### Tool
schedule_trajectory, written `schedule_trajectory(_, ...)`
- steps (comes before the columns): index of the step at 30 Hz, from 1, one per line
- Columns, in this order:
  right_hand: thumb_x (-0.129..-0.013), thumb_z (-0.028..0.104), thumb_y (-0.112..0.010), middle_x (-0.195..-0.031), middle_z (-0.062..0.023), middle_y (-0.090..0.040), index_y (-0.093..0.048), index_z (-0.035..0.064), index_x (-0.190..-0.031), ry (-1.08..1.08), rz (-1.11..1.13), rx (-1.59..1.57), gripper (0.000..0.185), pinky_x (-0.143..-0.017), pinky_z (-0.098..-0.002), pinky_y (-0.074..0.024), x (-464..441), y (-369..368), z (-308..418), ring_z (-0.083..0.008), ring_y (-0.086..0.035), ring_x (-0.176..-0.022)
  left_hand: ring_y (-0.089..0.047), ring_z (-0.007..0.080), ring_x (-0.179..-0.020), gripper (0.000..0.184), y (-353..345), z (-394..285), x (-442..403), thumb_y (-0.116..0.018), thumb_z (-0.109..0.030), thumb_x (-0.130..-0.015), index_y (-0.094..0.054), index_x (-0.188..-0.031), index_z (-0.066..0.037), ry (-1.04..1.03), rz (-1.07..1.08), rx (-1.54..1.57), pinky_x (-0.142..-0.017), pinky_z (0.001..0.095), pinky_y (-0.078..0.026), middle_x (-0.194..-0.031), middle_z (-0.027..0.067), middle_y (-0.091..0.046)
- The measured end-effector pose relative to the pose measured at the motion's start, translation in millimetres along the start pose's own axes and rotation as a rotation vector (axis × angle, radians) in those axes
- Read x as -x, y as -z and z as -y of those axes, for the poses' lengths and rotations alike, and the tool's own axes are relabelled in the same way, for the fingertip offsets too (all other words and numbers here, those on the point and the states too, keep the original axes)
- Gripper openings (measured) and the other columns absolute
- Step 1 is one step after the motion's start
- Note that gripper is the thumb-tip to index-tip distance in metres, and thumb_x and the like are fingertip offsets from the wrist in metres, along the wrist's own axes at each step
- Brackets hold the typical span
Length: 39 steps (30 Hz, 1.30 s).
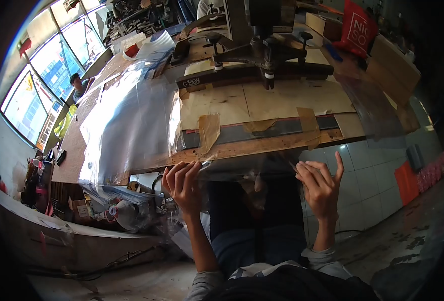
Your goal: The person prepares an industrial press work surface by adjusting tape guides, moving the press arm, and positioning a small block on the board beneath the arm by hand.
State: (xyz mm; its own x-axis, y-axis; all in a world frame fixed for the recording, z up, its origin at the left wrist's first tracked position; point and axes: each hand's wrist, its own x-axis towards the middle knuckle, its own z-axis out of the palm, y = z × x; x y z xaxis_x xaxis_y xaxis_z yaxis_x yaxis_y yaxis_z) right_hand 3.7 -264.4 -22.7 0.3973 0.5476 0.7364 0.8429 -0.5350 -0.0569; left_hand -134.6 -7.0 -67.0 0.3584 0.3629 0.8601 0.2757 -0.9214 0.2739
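Observation:
Between my two hands, just off the bench's front edge, stretches a clear plastic sheet [247,169], with my legs showing through it. My left hand [182,183] is closed, its curled fingers pinching the sheet's left end. On the other end, the thumb and fingers of my right hand [316,181] are pinched together, with one finger sticking up. Ahead of both hands lies a dark strip [272,128] on a wooden board edge [252,147], held by pieces of brown tape [209,131]. A black press bar [252,74] stands above the board.
A stack of clear plastic sheets [131,115] covers the bench's left side. More clear film [375,110] hangs over the right edge. A red bag [355,29] and a cardboard box [390,70] stand at back right. Another person [79,86] is by the windows.

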Motion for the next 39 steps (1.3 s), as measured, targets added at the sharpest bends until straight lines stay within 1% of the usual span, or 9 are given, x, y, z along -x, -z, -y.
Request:
schedule_trajectory(13, -0.087, 0.027, -0.061, -0.094, -0.0008, -0.069, -0.068, 0.0096, -0.097, -0.129, 0.027, -0.157, 0.022, -0.108, -0.0532, -0.0245, 16.8, 44.0, -6.6, -0.0195, -0.062, -0.096, -0.060, 0.0224, -0.095, 0.007, 39.8, -27.0, -1.2, -0.068, -0.014, -0.075, -0.069, -0.082, -0.014, -0.021, -0.044, 0.175, -0.094, 0.0449, -0.042, -0.087, 0.0008, -0.068)
schedule_trajectory(17, -0.092, 0.049, -0.043, -0.089, -0.0048, -0.069, -0.068, 0.0071, -0.088, -0.139, -0.002, -0.360, 0.049, -0.105, -0.0505, -0.0315, 15.9, 47.6, -13.0, -0.0230, -0.064, -0.091, -0.061, 0.0286, -0.093, 0.007, 43.3, -31.1, -1.3, -0.062, -0.004, -0.070, -0.059, -0.075, -0.007, 0.038, -0.144, 0.478, -0.092, 0.0470, -0.043, -0.084, 0.0074, -0.068)
schedule_trajectory(22, -0.092, 0.065, -0.019, -0.077, -0.0116, -0.068, -0.064, 0.0024, -0.076, -0.137, -0.020, -0.788, 0.079, -0.095, -0.0486, -0.0424, 12.5, 47.1, -19.5, -0.0248, -0.066, -0.079, -0.047, 0.0167, -0.049, 0.024, 67.4, -31.2, 6.8, -0.053, -0.021, -0.089, -0.034, -0.082, -0.008, 0.101, -0.537, 0.833, -0.057, 0.0306, -0.037, -0.059, 0.0081, -0.051)
schedule_trajectory(25, -0.097, 0.056, -0.024, -0.076, -0.0124, -0.068, -0.064, 0.0009, -0.077, -0.144, -0.033, -0.798, 0.071, -0.090, -0.0455, -0.0458, 4.6, 38.8, -22.9, -0.0248, -0.066, -0.077, -0.033, 0.0112, -0.046, 0.033, 102.6, -18.9, 17.5, -0.045, -0.039, -0.096, -0.031, -0.085, -0.010, 0.245, -0.626, 0.705, -0.048, 0.0244, -0.029, -0.062, 0.0028, -0.038)
schedule_trajectory(28, -0.097, 0.035, -0.045, -0.082, -0.0103, -0.069, -0.067, 0.0008, -0.084, -0.166, -0.030, -0.732, 0.043, -0.081, -0.0376, -0.0502, -11.9, 27.4, -33.6, -0.0233, -0.067, -0.081, -0.033, 0.0068, -0.051, 0.033, 134.0, 9.0, 12.8, -0.044, -0.038, -0.098, -0.036, -0.086, -0.009, 0.297, -0.444, 0.935, -0.048, 0.0220, -0.031, -0.070, -0.0012, -0.037)
schedule_trajectory(31, -0.094, 0.021, -0.053, -0.089, -0.0097, -0.068, -0.067, 0.0011, -0.088, -0.250, 0.040, -0.625, 0.025, -0.073, -0.0304, -0.0504, -39.0, 6.4, -52.5, -0.0211, -0.066, -0.084, -0.034, 0.0025, -0.053, 0.025, 118.4, -12.1, -2.0, -0.049, -0.029, -0.095, -0.046, -0.085, -0.007, 0.734, -0.461, 0.458, -0.048, 0.0183, -0.031, -0.072, -0.0055, -0.038)
schedule_trajectory(35, -0.091, 0.017, -0.057, -0.104, -0.0123, -0.064, -0.066, 0.0015, -0.097, -0.214, 0.149, -0.431, 0.018, -0.079, -0.0364, -0.0500, -75.3, -48.7, -97.3, -0.0273, -0.064, -0.091, -0.034, 0.0012, -0.051, 0.021, 75.2, 4.6, 4.1, -0.052, -0.022, -0.095, -0.053, -0.082, -0.005, 0.878, 0.348, 0.740, -0.042, 0.0202, -0.025, -0.060, -0.0058, -0.040)
schedule_trajectory(37, -0.090, 0.019, -0.059, -0.111, -0.0136, -0.062, -0.064, 0.0012, -0.102, -0.150, 0.213, -0.302, 0.022, -0.086, -0.0393, -0.0481, -86.6, -74.1, -120.6, -0.0298, -0.060, -0.099, -0.038, 0.0024, -0.051, 0.018, 28.1, 4.2, 35.8, -0.054, -0.021, -0.095, -0.059, -0.090, -0.004, 1.045, 0.496, 0.740, -0.043, 0.0216, -0.028, -0.062, -0.0050, -0.046)
schedule_trajectory(39, -0.089, 0.023, -0.059, -0.115, -0.0141, -0.060, -0.062, 0.0021, -0.108, -0.116, 0.256, -0.231, 0.028, -0.091, -0.0421, -0.0452, -97.5, -93.9, -137.9, -0.0308, -0.057, -0.107, -0.045, 0.0064, -0.056, 0.018, -17.7, 3.1, 75.5, -0.055, -0.022, -0.094, -0.061, -0.092, -0.005, 0.884, 0.706, 0.725, -0.050, 0.0247, -0.037, -0.063, -0.0029, -0.051)
